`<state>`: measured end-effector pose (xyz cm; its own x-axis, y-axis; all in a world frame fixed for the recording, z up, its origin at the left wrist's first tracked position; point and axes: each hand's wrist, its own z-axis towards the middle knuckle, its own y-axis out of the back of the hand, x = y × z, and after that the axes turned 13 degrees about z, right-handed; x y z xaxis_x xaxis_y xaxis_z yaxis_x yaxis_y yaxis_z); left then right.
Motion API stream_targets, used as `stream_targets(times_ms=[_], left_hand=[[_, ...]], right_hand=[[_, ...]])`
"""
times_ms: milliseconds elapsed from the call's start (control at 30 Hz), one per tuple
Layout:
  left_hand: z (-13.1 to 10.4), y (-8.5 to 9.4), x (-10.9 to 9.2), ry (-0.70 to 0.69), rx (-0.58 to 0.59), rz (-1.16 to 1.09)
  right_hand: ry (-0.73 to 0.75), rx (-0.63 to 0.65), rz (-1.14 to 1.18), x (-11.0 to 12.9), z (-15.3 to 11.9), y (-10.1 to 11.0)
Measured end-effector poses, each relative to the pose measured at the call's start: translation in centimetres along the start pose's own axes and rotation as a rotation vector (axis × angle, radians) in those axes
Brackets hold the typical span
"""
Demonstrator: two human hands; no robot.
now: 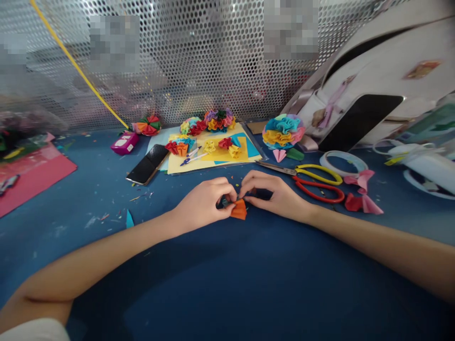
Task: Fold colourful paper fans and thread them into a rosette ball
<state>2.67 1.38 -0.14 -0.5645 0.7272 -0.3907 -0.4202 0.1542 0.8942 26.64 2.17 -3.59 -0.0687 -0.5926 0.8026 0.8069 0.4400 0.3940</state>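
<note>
Paper [239,210], orange, sits between my hands: left hand [201,202] pinching it, right hand [284,196] narrow at its top, grip unclear. I'm likely shaping that end; the next move calls for a steady left pinch.

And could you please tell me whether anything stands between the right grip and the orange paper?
Nothing visible does: the right grip is right at the far edge of the orange paper, while the left grip holds its left side. The scissors lie beyond the right grip, not between.
</note>
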Motion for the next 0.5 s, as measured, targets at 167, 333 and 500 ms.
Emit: stream_targets(times_ms=[167, 333, 500], left_hand=[[0.2, 0.9, 0.1, 0.011, 0.060, -0.004], [0.4, 3.8, -0.1, -0.015, 0.218, -0.097], [0.4, 5.5, -0.8, -0.052, 0.247, 0.091]], right_hand=[[0.016, 0.040, -0.052, 0.0, 0.0, 0.3], [0.007, 0.064, -0.132, 0.2, 0.1, 0.1], [0.003, 0.049, -0.188, 0.4, 0.4, -0.3]])
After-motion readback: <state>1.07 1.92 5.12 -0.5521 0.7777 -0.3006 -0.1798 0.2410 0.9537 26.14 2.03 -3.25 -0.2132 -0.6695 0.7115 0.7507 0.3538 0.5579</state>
